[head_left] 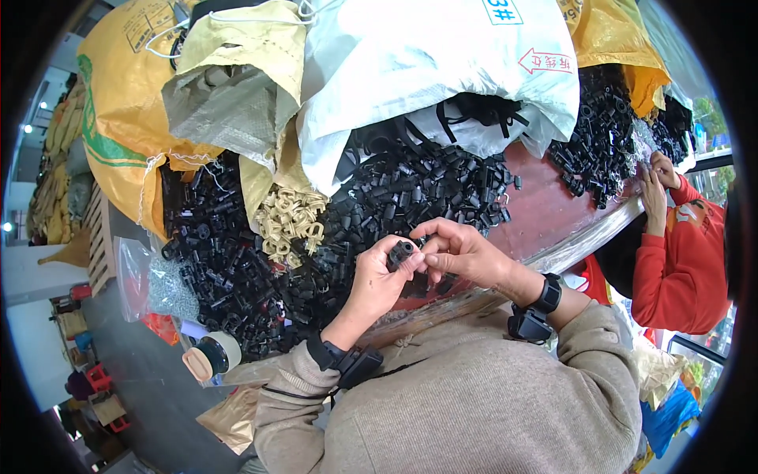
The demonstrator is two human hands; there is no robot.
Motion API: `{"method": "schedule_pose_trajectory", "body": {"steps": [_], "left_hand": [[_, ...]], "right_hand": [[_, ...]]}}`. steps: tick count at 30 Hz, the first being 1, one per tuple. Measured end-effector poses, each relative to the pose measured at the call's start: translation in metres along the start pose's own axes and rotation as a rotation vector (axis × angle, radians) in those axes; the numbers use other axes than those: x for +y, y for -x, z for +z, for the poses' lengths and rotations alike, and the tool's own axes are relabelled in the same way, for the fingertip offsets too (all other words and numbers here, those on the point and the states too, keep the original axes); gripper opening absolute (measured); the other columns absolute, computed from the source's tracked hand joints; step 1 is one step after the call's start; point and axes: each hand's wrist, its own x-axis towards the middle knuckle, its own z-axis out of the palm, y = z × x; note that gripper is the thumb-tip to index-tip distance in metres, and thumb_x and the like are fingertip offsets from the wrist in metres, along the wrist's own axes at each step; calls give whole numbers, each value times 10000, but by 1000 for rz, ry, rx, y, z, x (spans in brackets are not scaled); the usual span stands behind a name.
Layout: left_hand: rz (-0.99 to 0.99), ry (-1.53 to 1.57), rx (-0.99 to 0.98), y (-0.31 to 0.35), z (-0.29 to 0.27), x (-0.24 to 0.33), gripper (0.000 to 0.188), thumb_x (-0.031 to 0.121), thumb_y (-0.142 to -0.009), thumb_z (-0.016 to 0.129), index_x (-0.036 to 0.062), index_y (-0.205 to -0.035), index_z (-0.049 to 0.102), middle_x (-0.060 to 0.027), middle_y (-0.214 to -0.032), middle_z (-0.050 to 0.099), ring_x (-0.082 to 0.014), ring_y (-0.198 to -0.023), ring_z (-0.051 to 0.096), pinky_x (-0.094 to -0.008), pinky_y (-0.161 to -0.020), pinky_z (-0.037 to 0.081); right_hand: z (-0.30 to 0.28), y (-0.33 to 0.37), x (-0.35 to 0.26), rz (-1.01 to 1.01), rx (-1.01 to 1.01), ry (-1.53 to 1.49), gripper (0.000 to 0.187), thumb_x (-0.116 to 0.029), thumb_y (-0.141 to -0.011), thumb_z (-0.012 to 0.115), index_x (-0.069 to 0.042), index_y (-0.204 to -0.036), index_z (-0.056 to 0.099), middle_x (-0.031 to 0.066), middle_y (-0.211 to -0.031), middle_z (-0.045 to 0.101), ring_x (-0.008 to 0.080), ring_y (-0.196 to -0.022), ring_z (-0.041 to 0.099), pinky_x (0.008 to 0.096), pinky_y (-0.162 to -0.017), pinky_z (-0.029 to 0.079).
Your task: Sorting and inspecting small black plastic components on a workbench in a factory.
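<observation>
In front of me, my left hand (379, 278) is closed around a small black cylindrical plastic part (400, 253), its open round end showing. My right hand (466, 254) meets it from the right, thumb and forefinger pinched together beside the part. Whatever those fingertips hold, if anything, is too small to make out. Both hands hover over the near edge of a heap of small black plastic parts (410, 189). To the left of it lies a little pile of cream-coloured plastic clips (288, 217), and beyond that another heap of black fittings (229, 276).
A white woven sack (442, 63), a beige sack (237, 103) and a yellow sack (126, 118) spill onto the reddish table (545, 213). A clear bag of small metal pieces (170, 288) and a jar (217, 353) stand left. At right, a person in a red sleeve (651, 276) works.
</observation>
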Motion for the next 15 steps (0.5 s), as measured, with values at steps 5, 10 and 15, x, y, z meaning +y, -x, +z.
{"method": "schedule_pose_trajectory", "body": {"steps": [5, 10, 15], "left_hand": [[17, -21, 7, 8, 5, 1, 112, 129, -815, 567, 21, -822, 539, -10, -670, 565, -46, -564, 472, -181, -515, 400], [49, -64, 0, 18, 9, 5, 104, 120, -813, 564, 21, -812, 534, -12, -668, 559, -44, -560, 472, -177, -505, 395], [36, -103, 34, 25, 16, 8, 70, 94, -808, 557, 25, -804, 544, 13, -607, 517, -41, -548, 463, -179, -504, 382]], "right_hand": [[8, 9, -6, -29, 15, 14, 330, -110, -836, 528, -37, -1132, 403, 13, -794, 579, 53, -639, 526, 190, -566, 437], [11, 15, 2, -78, -1, -8, 331, -105, -835, 526, -40, -1134, 402, 11, -785, 573, 54, -637, 524, 189, -558, 440], [16, 25, -4, -125, -8, 3, 199, -106, -841, 507, -43, -1022, 453, 5, -759, 556, 54, -621, 512, 188, -542, 437]]}}
